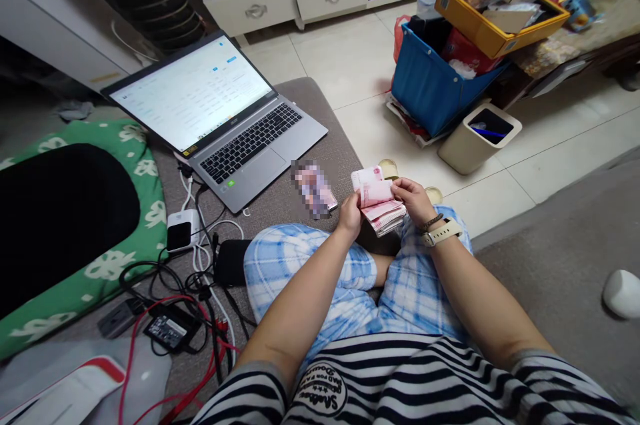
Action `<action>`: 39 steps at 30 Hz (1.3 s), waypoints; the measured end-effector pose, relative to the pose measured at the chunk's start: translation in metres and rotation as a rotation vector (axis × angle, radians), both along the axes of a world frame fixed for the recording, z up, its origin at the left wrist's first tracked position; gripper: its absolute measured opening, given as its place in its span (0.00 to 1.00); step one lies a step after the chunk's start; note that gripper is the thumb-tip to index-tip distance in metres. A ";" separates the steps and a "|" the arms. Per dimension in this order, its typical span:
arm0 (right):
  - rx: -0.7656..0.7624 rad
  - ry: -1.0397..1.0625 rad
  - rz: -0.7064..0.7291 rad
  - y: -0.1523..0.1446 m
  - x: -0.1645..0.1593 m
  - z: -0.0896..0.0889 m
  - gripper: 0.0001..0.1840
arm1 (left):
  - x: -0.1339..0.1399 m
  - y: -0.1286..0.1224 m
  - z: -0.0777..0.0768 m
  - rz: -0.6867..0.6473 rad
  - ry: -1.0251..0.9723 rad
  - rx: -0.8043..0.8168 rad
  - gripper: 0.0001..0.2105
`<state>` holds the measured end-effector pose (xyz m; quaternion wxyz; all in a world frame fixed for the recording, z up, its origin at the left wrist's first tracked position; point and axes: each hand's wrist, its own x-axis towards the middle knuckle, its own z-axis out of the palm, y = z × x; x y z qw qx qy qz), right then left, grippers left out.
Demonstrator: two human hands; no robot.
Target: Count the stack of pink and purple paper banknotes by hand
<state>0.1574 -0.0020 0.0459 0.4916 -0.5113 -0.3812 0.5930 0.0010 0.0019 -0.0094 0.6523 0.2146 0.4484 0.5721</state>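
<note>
The left hand (351, 215) clamps a stack of pink banknotes (379, 195); the right hand (412, 199) pinches their edge — a phone (315, 190) and an open laptop (260, 161) lie nearby.

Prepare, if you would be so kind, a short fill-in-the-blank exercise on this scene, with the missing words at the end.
1. Counting the left hand and the right hand, the number touching the banknotes is ____.
2. The arm wearing the pale watch strap is the person's own ____ one.
3. In the picture, the phone lies to the ____ of the banknotes.
4. The shirt is patterned with black and white ____.

Missing words: two; right; left; stripes.
</note>
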 end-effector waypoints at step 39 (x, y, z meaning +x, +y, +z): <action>-0.033 -0.095 -0.023 0.001 0.001 0.000 0.21 | 0.000 -0.009 0.023 -0.197 0.017 0.020 0.17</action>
